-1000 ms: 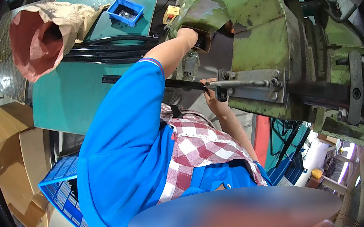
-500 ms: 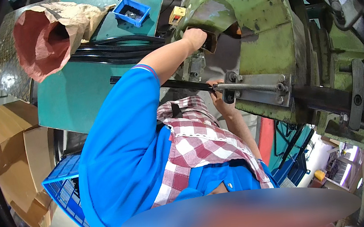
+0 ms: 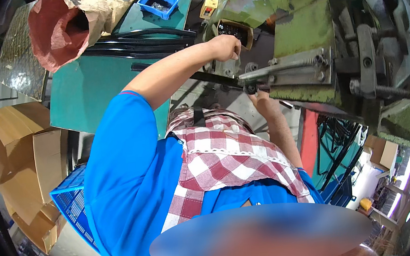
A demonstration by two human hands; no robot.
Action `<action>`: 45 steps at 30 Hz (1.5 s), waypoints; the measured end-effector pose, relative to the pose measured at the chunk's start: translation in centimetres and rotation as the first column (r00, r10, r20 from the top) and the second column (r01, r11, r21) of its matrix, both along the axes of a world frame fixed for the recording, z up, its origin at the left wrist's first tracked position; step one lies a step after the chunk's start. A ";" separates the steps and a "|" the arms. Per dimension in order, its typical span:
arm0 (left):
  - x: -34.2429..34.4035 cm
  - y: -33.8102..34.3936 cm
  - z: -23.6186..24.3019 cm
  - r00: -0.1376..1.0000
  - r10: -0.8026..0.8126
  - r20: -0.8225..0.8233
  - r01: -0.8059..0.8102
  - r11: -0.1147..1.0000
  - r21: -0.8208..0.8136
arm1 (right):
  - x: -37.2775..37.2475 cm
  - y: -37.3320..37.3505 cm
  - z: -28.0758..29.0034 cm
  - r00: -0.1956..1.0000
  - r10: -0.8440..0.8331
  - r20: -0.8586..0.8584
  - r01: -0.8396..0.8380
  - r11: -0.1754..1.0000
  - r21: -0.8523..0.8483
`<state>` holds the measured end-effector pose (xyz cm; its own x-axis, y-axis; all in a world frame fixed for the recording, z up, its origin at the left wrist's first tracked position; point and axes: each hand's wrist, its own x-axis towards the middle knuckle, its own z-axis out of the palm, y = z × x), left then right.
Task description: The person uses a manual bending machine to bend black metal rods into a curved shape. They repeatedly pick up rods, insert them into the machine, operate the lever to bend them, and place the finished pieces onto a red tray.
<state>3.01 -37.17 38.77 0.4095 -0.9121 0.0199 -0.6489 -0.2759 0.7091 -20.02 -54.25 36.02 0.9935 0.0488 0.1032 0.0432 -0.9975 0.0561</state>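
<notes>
My left hand (image 3: 227, 48) is closed, its fingers pinched together above the metal fixture (image 3: 289, 70) on the green machine. Whatever they hold, if anything, is too small to make out. Just beyond that hand is a small open cardboard box (image 3: 242, 28) with dark little parts inside. A black tube (image 3: 213, 79) runs from below my left forearm into the fixture's near end. My right hand (image 3: 264, 103) reaches up against the underside of the fixture, close to the tube's end; its fingers are mostly hidden behind the metal.
The green machine (image 3: 305, 30) fills the right side. On the green table (image 3: 78, 99) lie several black tubes (image 3: 140, 47), a paper sack (image 3: 60, 30) and a blue tray (image 3: 159, 4) of small parts. An open carton (image 3: 19, 164) and a blue crate (image 3: 74, 203) stand at the left.
My left hand has come out of the small cardboard box and moved nearer to the fixture. My right hand has shifted under the fixture, its fingers now less visible. The whole view has moved slightly.
</notes>
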 end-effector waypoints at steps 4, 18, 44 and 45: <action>-2.7 0.0 2.5 0.947 -0.058 -0.317 0.076 0.996 0.045 | 0.0 0.6 5.4 0.978 0.019 0.206 -0.051 0.988 0.147; -3.6 2.0 -0.6 0.991 0.001 -0.132 0.000 1.000 0.013 | 1.5 1.9 5.5 0.994 0.100 0.042 -0.108 0.955 0.277; -7.6 5.4 -2.3 0.903 0.126 0.412 -0.166 0.984 0.063 | 7.2 2.4 -3.7 0.988 0.121 0.100 -0.136 0.977 0.163; -7.5 5.1 -2.3 0.910 0.140 0.390 -0.169 0.985 0.040 | 7.2 2.0 -4.2 0.996 0.083 0.037 -0.088 0.978 0.188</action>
